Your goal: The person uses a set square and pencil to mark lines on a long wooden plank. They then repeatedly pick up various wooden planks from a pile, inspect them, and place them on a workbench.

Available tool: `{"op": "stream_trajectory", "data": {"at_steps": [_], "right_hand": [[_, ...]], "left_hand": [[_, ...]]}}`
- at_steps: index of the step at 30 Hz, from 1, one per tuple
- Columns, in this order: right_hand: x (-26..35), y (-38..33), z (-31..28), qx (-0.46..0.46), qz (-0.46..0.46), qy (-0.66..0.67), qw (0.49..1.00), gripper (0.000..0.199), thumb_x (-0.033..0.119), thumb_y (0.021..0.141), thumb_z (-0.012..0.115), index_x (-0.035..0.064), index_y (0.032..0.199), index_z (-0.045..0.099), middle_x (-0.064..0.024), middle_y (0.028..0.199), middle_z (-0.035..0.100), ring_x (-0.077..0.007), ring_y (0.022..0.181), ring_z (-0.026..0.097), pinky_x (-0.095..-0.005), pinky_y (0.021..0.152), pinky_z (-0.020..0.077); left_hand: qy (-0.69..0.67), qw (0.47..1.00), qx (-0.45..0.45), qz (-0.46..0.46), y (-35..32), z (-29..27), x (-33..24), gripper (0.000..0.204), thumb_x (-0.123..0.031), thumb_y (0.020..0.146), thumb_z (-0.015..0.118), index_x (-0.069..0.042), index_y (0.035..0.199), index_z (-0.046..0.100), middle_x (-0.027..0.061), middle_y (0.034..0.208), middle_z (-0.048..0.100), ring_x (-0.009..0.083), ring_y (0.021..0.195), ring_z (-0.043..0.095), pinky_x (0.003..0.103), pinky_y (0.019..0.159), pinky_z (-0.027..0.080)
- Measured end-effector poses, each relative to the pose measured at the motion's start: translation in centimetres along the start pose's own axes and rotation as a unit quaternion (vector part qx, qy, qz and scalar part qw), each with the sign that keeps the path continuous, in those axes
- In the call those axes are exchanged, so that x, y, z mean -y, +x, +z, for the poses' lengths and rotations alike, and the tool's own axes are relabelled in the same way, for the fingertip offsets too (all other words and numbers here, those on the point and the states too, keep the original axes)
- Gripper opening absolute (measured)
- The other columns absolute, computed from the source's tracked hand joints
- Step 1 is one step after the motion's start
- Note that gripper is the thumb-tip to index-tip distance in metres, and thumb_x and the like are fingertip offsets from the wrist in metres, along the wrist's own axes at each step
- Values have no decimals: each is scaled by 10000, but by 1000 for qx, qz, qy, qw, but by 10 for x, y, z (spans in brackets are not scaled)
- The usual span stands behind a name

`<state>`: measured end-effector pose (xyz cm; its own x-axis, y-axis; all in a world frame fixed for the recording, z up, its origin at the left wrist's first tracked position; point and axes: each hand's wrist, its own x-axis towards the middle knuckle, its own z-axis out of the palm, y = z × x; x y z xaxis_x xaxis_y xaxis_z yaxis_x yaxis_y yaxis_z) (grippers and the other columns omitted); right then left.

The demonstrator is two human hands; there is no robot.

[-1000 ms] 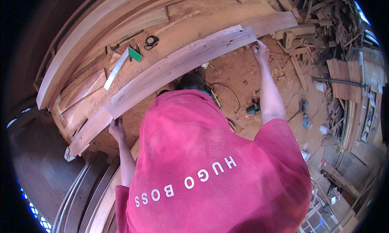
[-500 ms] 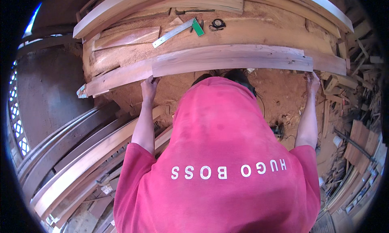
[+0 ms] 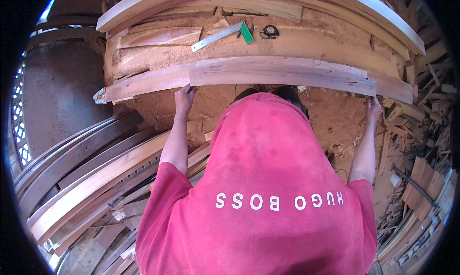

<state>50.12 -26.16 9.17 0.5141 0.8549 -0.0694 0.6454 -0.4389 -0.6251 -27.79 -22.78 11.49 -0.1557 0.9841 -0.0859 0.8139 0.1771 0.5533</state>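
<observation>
The left hand [image 3: 184, 99] pinches the near left corner of a wooden plank [image 3: 282, 75], and the right hand [image 3: 373, 109] its near right corner. The plank runs along the near edge of a sawdusty bench [image 3: 330, 46], apparently resting there; beyond it lie a green-handled square [image 3: 219, 35] and a tape measure [image 3: 270, 31].

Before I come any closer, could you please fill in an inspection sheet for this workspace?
Surface: bench, dusty.
Job's things: board, overlapping a plank at its left end; green-handled square and tape measure lie beyond it on the bench.
Clutter: offcuts heaped on the right.
Grips: left grip and right grip hold the board's near edge, one by each end.
Cables: nothing clear enough to name.
Surroundings: timber stacked at left; dirt floor by the bench.
</observation>
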Motion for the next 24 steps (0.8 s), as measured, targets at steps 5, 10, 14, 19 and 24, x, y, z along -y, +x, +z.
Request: {"op": "stream_trajectory", "data": {"at_steps": [5,10,14,19,24], "right_hand": [[-13,2,1,-21,-14,-15,1000,319,291,920,696,71,1150,706,-117,924,751,-186,789,739,-318,713,542],[-12,0,7,9,-25,28,999,295,137,940,657,31,1214,637,-66,1010,718,-144,811,710,-271,589,520],[-57,11,9,-11,-55,13,998,290,65,921,639,34,1207,605,-62,1063,695,-156,817,710,-279,573,519],[-34,17,41,8,67,90,994,408,30,825,695,3,1219,595,-120,1111,678,-217,896,697,-336,668,567],[-86,18,49,-87,-43,-9,995,564,58,850,703,15,1362,471,-146,1288,572,-257,997,664,-345,591,607]], "left_hand": [[61,998,24,-24,2,-5,-14,235,-226,849,760,-30,974,724,203,805,696,301,729,709,370,670,532],[-61,997,-4,-57,-2,12,8,301,-195,809,803,-1,1021,713,159,898,744,252,878,735,353,773,559],[-82,993,18,-77,0,36,15,341,-154,794,811,6,1072,697,172,953,743,266,927,728,372,806,558],[-93,989,-49,-102,-17,39,11,292,-105,809,784,2,1065,693,170,942,743,265,890,730,375,786,557],[-92,991,-83,-53,-2,49,11,224,-81,824,760,-19,1033,706,169,929,739,270,858,730,386,750,553]]}}
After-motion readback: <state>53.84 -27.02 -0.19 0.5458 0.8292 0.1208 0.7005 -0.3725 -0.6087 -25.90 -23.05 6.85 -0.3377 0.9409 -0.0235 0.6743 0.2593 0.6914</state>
